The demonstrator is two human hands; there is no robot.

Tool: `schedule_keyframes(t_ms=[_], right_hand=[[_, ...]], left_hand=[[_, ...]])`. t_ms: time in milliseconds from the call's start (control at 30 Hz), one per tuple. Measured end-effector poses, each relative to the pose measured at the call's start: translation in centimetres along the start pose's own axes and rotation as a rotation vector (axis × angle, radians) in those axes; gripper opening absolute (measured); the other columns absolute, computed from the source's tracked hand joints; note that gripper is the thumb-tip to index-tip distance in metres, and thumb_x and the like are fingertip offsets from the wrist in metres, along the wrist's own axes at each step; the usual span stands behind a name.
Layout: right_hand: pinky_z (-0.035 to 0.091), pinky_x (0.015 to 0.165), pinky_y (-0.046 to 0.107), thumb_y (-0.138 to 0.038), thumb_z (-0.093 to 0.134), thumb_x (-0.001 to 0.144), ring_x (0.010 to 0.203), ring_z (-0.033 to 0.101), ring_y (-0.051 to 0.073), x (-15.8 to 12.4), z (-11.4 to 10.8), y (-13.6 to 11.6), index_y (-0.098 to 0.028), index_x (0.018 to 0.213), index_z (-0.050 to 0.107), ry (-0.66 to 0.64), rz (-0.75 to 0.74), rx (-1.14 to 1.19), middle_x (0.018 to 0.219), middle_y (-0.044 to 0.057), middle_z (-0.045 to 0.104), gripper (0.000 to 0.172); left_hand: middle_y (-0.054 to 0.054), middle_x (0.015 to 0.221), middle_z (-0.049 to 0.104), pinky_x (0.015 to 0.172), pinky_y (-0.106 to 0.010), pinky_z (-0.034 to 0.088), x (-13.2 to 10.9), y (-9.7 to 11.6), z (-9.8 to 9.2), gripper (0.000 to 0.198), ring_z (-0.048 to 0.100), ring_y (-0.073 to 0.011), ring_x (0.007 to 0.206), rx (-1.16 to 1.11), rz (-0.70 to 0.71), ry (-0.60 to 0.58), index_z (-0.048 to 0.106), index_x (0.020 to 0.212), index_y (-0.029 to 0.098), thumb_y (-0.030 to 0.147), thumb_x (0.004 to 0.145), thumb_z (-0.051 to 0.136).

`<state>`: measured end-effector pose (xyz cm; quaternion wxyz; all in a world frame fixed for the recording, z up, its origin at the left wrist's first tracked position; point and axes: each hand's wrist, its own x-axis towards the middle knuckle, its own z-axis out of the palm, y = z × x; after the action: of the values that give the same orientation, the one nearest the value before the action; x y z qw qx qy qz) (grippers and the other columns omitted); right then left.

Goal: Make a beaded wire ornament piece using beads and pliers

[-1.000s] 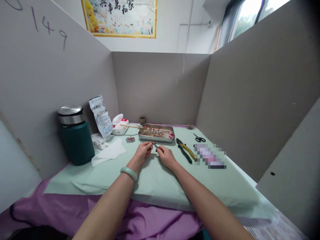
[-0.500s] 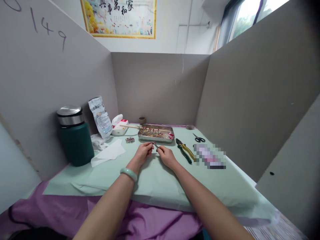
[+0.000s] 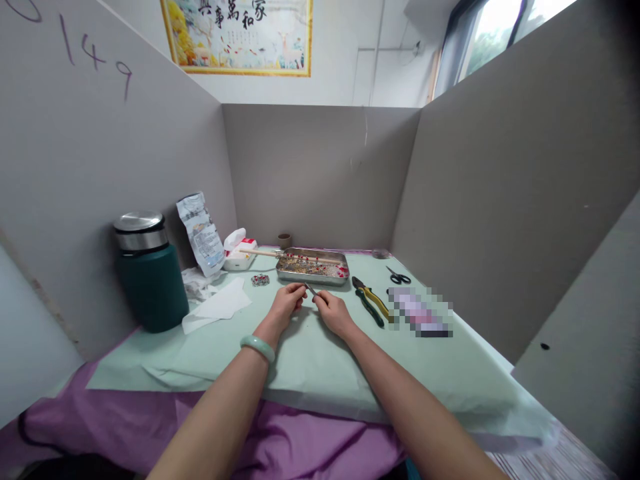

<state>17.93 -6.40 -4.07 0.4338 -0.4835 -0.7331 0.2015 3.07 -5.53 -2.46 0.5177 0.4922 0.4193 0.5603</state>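
Note:
Both my hands rest close together on the pale green table cover [image 3: 320,360], just in front of a metal tray [image 3: 313,266] of small red and gold pieces. My left hand [image 3: 286,305], with a green bangle [image 3: 257,347] on its wrist, has its fingers pinched at the tip of a thin metal tool [image 3: 311,290]. My right hand [image 3: 333,312] is closed around that tool's other end. What the left fingers pinch is too small to make out.
Green-and-yellow pliers [image 3: 370,301] and small scissors [image 3: 399,276] lie to the right of my hands. A dark green flask [image 3: 149,273], a foil packet [image 3: 201,233], white tissues [image 3: 216,308] and a small bead cluster [image 3: 260,280] sit at the left. Grey partition walls enclose the desk.

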Motion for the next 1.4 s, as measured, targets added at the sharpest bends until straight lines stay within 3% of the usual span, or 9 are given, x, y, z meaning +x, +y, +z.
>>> schedule_keyframes(t_ms=[600, 1067, 1400], right_hand=[[0.035, 0.062, 0.024, -0.034, 0.041, 0.086, 0.067, 0.054, 0.016, 0.03, -0.09, 0.05, -0.02, 0.078, 0.063, 0.011, 0.024, 0.029, 0.067, -0.001, 0.06, 0.027], [0.037, 0.064, 0.023, -0.031, 0.043, 0.087, 0.069, 0.057, 0.016, -0.05, 0.05, 0.21, -0.021, 0.076, 0.063, 0.006, -0.008, -0.016, 0.069, 0.0, 0.064, 0.025], [0.036, 0.062, 0.022, -0.03, 0.042, 0.086, 0.066, 0.054, 0.014, 0.18, -0.11, 0.55, -0.02, 0.077, 0.064, -0.034, -0.025, 0.038, 0.066, -0.001, 0.061, 0.026]], left_hand=[[0.003, 0.062, 0.052, 0.045, -0.02, 0.028, 0.22, -0.21, -0.15, 0.035, 0.038, -0.0053, 0.046, 0.011, 0.038, -0.004, 0.069, 0.089, 0.011, 0.032, 0.061, 0.067], [0.004, 0.057, 0.048, 0.038, -0.019, 0.013, 0.13, -0.09, 0.02, 0.032, 0.028, -0.0026, 0.039, -0.038, -0.002, -0.027, 0.059, 0.072, 0.014, 0.042, 0.061, 0.07], [0.006, 0.053, 0.046, 0.039, -0.021, 0.011, -0.09, 0.19, 0.01, 0.039, 0.026, -0.0029, 0.038, -0.015, -0.014, -0.03, 0.066, 0.085, 0.011, 0.039, 0.058, 0.072]])
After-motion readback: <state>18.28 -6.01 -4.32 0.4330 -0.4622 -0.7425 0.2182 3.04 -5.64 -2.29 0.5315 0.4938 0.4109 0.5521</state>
